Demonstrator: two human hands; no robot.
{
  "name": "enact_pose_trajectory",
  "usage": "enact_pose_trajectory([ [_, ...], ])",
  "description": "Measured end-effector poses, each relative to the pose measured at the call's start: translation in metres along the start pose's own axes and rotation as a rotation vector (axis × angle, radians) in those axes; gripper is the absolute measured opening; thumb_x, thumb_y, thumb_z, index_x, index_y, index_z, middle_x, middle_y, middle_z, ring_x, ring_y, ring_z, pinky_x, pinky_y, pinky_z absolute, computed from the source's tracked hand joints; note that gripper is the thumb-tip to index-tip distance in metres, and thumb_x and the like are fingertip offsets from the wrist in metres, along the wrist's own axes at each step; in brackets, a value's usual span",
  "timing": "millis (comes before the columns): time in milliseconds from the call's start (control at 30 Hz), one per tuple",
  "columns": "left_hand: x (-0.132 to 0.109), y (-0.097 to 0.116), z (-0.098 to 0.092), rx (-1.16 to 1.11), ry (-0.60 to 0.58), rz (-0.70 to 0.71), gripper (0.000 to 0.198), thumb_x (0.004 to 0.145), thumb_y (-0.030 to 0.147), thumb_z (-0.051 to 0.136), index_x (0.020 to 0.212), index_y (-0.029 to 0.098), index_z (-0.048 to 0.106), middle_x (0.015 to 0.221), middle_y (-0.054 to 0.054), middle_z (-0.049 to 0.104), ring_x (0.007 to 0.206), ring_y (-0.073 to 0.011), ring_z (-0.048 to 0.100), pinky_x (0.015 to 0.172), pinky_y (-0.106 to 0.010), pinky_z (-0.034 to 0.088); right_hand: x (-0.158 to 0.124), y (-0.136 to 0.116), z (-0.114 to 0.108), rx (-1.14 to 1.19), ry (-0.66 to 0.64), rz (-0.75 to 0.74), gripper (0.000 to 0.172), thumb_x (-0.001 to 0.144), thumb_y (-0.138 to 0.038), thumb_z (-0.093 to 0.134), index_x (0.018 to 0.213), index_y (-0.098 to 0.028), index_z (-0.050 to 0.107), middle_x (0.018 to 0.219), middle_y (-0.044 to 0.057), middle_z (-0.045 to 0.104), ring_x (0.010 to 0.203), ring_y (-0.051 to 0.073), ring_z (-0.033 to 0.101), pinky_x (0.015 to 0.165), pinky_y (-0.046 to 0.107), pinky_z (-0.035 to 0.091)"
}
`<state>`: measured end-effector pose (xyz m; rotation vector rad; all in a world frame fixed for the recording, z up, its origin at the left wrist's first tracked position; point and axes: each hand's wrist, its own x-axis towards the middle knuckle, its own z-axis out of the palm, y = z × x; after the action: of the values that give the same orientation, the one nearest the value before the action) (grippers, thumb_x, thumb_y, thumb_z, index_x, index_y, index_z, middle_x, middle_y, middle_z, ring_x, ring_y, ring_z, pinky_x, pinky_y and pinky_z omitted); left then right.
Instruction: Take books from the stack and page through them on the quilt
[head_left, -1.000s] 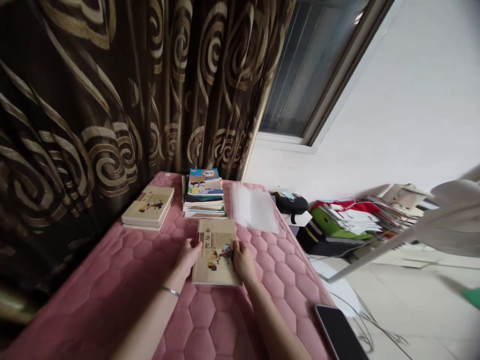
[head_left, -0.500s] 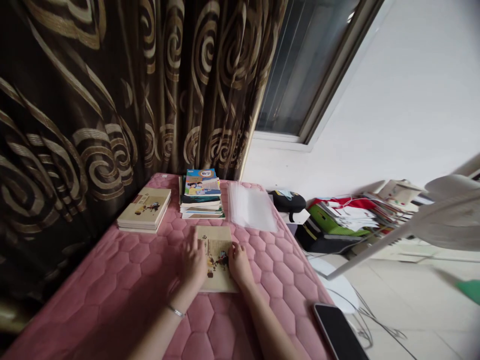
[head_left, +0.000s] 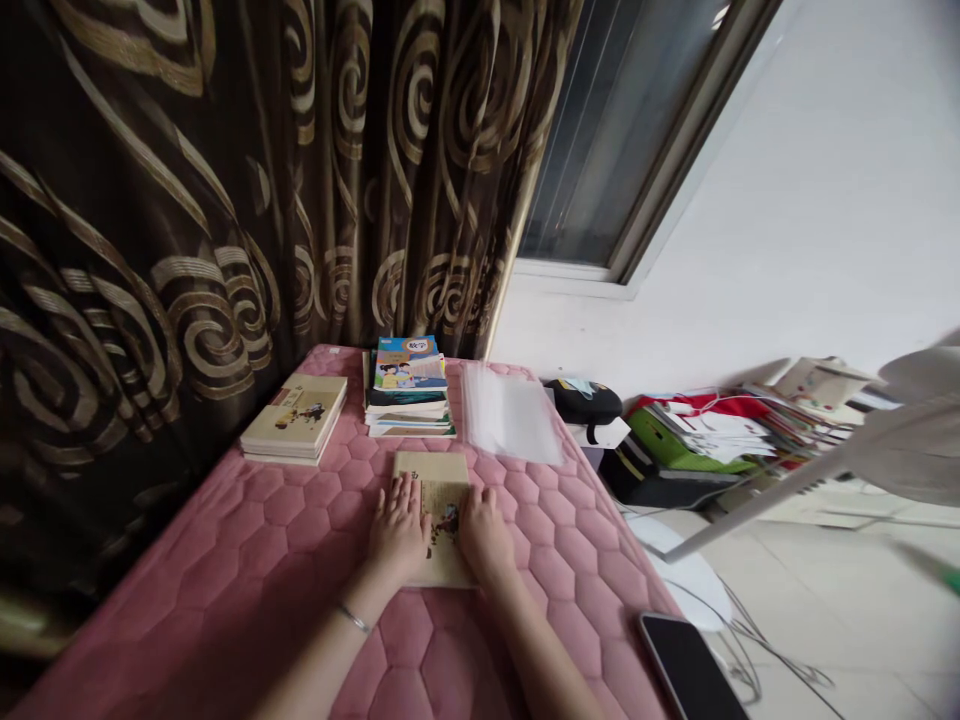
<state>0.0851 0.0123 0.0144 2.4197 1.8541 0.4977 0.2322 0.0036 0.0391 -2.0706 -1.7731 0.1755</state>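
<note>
A beige book [head_left: 439, 530] with a small picture on its cover lies closed on the pink quilted mattress [head_left: 405, 635]. My left hand [head_left: 400, 530] rests flat over the book's left side, its fingers spread on the cover. At the right edge sits my right hand [head_left: 486, 535], fingers laid along the border and not wrapped round it. Farther left is a stack of similar beige books [head_left: 296, 415]. Beyond the book stands a pile of mixed books [head_left: 409, 395] topped by a blue one. A stack of clear plastic sheets [head_left: 514, 415] lies to its right.
A dark phone [head_left: 690, 665] lies at the mattress's right edge. Past that edge stand a white fan [head_left: 795, 470], cables on the floor and a green folder [head_left: 667, 445] among heaped papers. A patterned curtain [head_left: 337, 180] hangs along the left and back.
My left hand has shifted right and now lies flatter over the cover. My right hand has moved slightly at the book's right edge. The view has turned slightly left.
</note>
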Motion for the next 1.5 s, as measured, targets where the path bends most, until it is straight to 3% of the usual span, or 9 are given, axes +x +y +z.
enact_pose_trajectory([
  [100, 0.000, 0.001, 0.000, 0.034, 0.005, 0.007, 0.055, 0.089, 0.023, 0.034, 0.143, 0.011, 0.039, 0.151, -0.015, 0.035, 0.140, -0.0291, 0.031, 0.114, -0.051, 0.024, 0.002, -0.014, -0.005, -0.126, -0.043, -0.175, 0.042, 0.090, -0.011, 0.031, 0.123, -0.010, 0.058, 0.133, 0.022, 0.052, 0.121, 0.032, 0.048, 0.098, 0.047, 0.037],
  [233, 0.000, 0.002, 0.000, 0.042, 0.017, 0.040, 0.053, 0.088, 0.020, 0.035, 0.139, 0.012, 0.046, 0.150, -0.015, 0.036, 0.139, -0.0298, 0.032, 0.113, -0.053, 0.024, 0.023, -0.025, 0.002, -0.054, -0.239, -0.477, 0.046, 0.097, -0.023, 0.029, 0.140, -0.021, 0.044, 0.151, 0.007, 0.037, 0.140, 0.022, 0.027, 0.114, 0.046, 0.018],
  [367, -0.002, 0.002, -0.002, 0.028, 0.056, 0.026, 0.056, 0.087, 0.025, 0.037, 0.141, 0.012, 0.042, 0.151, -0.014, 0.034, 0.138, -0.0299, 0.035, 0.113, -0.054, 0.023, 0.047, -0.017, 0.012, -0.047, -0.235, -0.327, 0.054, 0.098, -0.040, 0.027, 0.147, -0.018, 0.031, 0.155, 0.008, 0.024, 0.144, 0.023, 0.018, 0.115, 0.052, 0.009],
  [533, 0.005, 0.014, 0.002, -0.011, 0.043, -0.035, 0.057, 0.086, 0.024, 0.038, 0.139, 0.007, 0.044, 0.149, -0.018, 0.035, 0.138, -0.0326, 0.034, 0.114, -0.056, 0.019, 0.049, -0.008, 0.018, -0.022, -0.154, -0.181, 0.054, 0.098, -0.030, 0.024, 0.148, -0.011, 0.029, 0.155, 0.011, 0.022, 0.145, 0.022, 0.016, 0.116, 0.050, 0.010],
  [667, 0.032, 0.022, 0.008, -0.071, 0.038, 0.000, 0.054, 0.086, 0.020, 0.037, 0.138, 0.007, 0.046, 0.146, -0.020, 0.040, 0.138, -0.0316, 0.034, 0.114, -0.054, 0.021, 0.046, -0.006, 0.018, -0.008, -0.194, -0.185, 0.054, 0.096, -0.026, 0.027, 0.148, -0.009, 0.028, 0.155, 0.012, 0.021, 0.145, 0.022, 0.015, 0.115, 0.048, 0.014],
  [900, 0.064, -0.012, 0.001, -0.079, 0.020, 0.104, 0.051, 0.093, 0.026, 0.031, 0.142, 0.016, 0.041, 0.149, -0.011, 0.038, 0.140, -0.0263, 0.032, 0.116, -0.054, 0.015, 0.046, -0.003, 0.019, 0.004, -0.190, -0.189, 0.055, 0.097, -0.029, 0.025, 0.148, -0.011, 0.027, 0.156, 0.011, 0.020, 0.145, 0.021, 0.015, 0.115, 0.050, 0.012],
  [1233, -0.017, 0.003, -0.004, -0.016, 0.009, 0.172, 0.056, 0.087, 0.022, 0.037, 0.143, 0.018, 0.040, 0.151, -0.009, 0.035, 0.140, -0.0279, 0.030, 0.116, -0.053, 0.018, 0.027, -0.018, 0.019, -0.084, -0.191, -0.177, 0.054, 0.097, -0.027, 0.024, 0.148, -0.010, 0.027, 0.156, 0.014, 0.019, 0.145, 0.026, 0.012, 0.114, 0.057, 0.007],
  [1367, -0.021, 0.002, -0.008, -0.010, -0.011, 0.176, 0.057, 0.087, 0.020, 0.036, 0.144, 0.019, 0.038, 0.152, -0.008, 0.034, 0.140, -0.0275, 0.032, 0.116, -0.054, 0.019, -0.010, -0.015, 0.012, -0.048, -0.230, -0.249, 0.054, 0.097, -0.026, 0.026, 0.149, -0.013, 0.028, 0.156, 0.009, 0.019, 0.145, 0.026, 0.012, 0.115, 0.053, 0.009],
  [1500, -0.018, -0.004, -0.015, -0.015, -0.041, 0.139, 0.053, 0.091, 0.027, 0.034, 0.144, 0.021, 0.039, 0.152, -0.008, 0.033, 0.139, -0.0294, 0.033, 0.114, -0.061, 0.016, -0.035, 0.005, 0.001, -0.059, -0.154, -0.102, 0.053, 0.096, -0.030, 0.032, 0.147, -0.015, 0.033, 0.154, 0.012, 0.028, 0.141, 0.031, 0.025, 0.112, 0.048, 0.022],
])
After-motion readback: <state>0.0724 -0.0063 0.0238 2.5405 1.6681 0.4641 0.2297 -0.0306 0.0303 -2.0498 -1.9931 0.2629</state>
